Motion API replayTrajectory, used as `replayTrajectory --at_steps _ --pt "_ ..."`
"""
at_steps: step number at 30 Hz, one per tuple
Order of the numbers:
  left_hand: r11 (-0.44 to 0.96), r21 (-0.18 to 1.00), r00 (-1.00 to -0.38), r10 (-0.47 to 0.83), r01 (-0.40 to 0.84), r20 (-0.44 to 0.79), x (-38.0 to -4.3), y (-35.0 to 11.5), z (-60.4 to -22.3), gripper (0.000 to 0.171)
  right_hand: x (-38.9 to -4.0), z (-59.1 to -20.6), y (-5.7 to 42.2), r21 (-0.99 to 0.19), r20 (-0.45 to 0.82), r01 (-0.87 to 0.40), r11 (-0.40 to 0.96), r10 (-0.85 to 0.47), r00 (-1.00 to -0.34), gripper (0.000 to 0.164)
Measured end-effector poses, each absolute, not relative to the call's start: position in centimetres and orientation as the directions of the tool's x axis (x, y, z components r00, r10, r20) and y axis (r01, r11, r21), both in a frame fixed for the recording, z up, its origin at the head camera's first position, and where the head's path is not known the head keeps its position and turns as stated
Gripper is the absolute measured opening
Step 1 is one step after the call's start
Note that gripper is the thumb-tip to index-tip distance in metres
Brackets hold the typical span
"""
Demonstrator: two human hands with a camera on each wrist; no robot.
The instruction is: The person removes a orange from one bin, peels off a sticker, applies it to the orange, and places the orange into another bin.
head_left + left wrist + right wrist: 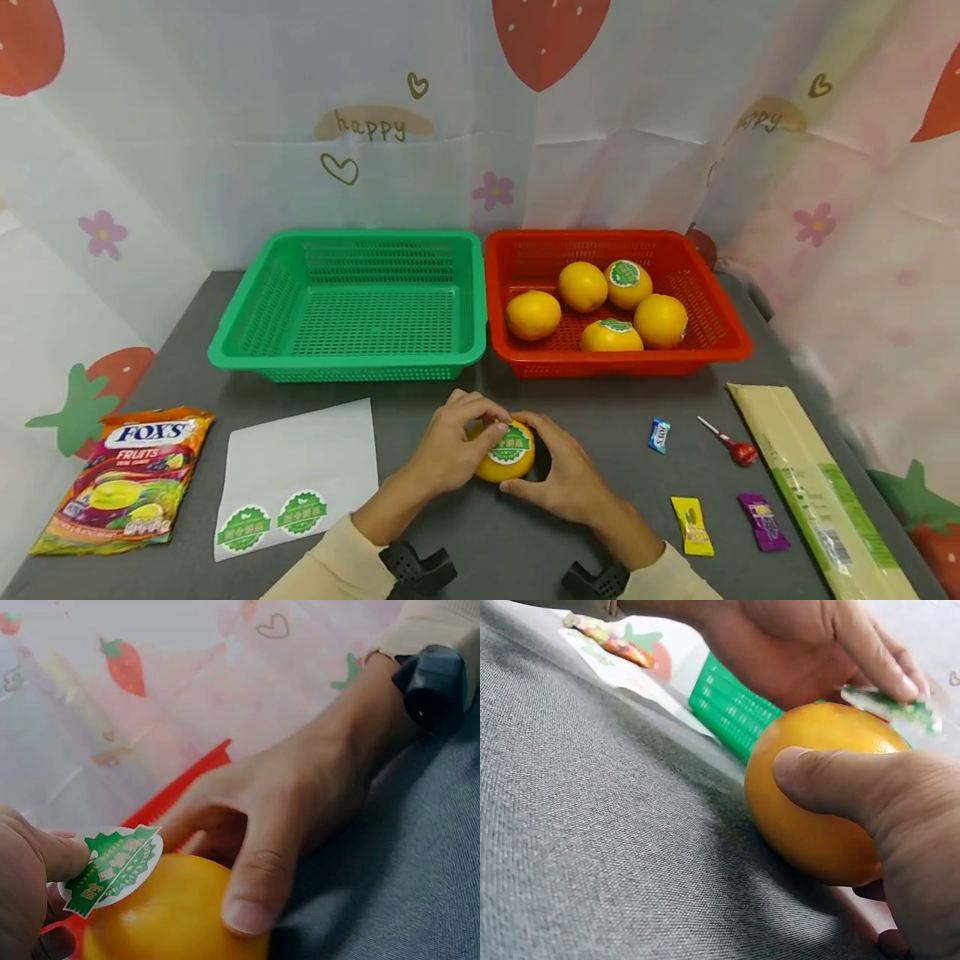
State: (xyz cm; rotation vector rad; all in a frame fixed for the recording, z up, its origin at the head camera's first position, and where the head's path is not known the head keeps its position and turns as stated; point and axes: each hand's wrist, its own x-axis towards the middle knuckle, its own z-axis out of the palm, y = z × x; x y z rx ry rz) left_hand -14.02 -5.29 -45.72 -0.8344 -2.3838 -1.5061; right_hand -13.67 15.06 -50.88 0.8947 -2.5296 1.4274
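An orange (491, 472) sits on the grey table in front of me, between my hands. My right hand (567, 477) grips it from the right, thumb on the near side and fingers round the far side. My left hand (455, 442) pinches the edge of a round green-and-white sticker (112, 871) between thumb and fingers. In the left wrist view the sticker is over the top of the orange (176, 911), its left edge lifted. How much of it touches the peel is hidden.
A white sheet (300, 454) with two green stickers lies left, beside a candy bag (127, 483). Behind stand a green basket (345, 362) and a red basket (622, 362) holding several oranges. Small candies, a lollipop (742, 453) and a long packet (825, 492) lie right.
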Motion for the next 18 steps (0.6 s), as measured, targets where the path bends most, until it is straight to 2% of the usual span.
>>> replayTrajectory --at_steps 12,15,18 --pt "0.388 0.731 -0.826 0.321 0.561 0.463 -14.7 -5.6 -46.5 0.011 -13.8 -50.9 14.8 -0.745 0.367 -0.545 0.385 -0.446 -0.816 0.080" --pt "0.398 0.718 -0.819 0.334 0.571 0.467 -14.8 -5.6 -46.6 0.022 -13.7 -50.9 14.8 -0.744 0.372 -0.551 0.378 -0.452 -0.811 0.082" --pt "0.396 0.693 -0.797 0.336 0.603 0.502 -14.8 -5.5 -47.0 0.031 -13.4 -50.8 14.7 -0.728 0.451 -0.604 0.324 -0.436 -0.779 0.080"
